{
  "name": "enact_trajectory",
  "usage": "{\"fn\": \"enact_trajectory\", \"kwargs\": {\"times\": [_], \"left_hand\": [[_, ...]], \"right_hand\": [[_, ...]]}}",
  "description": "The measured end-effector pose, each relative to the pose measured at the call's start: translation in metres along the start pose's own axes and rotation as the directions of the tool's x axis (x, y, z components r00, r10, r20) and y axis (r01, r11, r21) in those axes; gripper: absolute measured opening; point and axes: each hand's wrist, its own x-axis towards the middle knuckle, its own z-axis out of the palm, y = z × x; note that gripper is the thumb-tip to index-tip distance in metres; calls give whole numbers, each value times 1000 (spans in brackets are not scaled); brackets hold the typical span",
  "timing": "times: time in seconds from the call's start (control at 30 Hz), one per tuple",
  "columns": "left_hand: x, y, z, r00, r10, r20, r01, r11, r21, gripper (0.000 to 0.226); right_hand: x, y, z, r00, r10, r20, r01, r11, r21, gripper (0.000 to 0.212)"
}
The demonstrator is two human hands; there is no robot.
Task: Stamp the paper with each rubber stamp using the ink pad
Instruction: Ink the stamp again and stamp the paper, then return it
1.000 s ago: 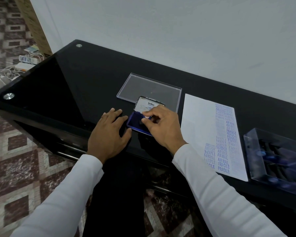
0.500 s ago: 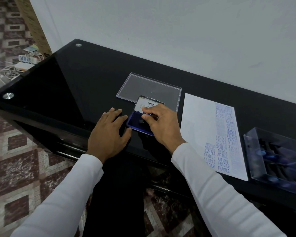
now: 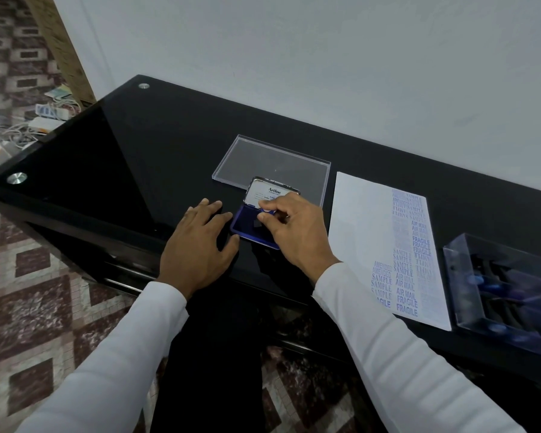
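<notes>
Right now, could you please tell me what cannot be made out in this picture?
- Stamp: mostly hidden by the right hand; its wording is unreadable.
- Ink pad: its near right part is covered by that hand.
- Clear box: cut off by the right edge; the dark stamps inside blur together.
- Paper: the far prints are too faint to read.

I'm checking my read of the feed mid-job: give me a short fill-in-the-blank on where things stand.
1. The right hand holds a stamp over the open ____.
2. The left hand rests flat on the black ____.
3. The lowest blue word printed on the paper is ____.
4. The remaining stamps sit in a clear ____ right of the paper.

Answers: ink pad; table; FRAGILE; box
</notes>
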Motion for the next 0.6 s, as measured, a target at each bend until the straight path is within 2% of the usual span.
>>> {"fn": "enact_trajectory", "kwargs": {"times": [0.27,0.47,0.6], "left_hand": [[3,17,-10,999,-41,-9,40,998,-48,59],[10,52,-13,999,33,24,-30,996,-88,59],[15,86,-5,993,109,42,-105,990,-98,59]], "right_hand": [[-8,8,-11,997,-3,-79,7,999,51,26],[-21,25,-42,990,-13,-137,16,1000,18,28],[-35,39,-68,981,33,-193,-34,999,1,23]]}}
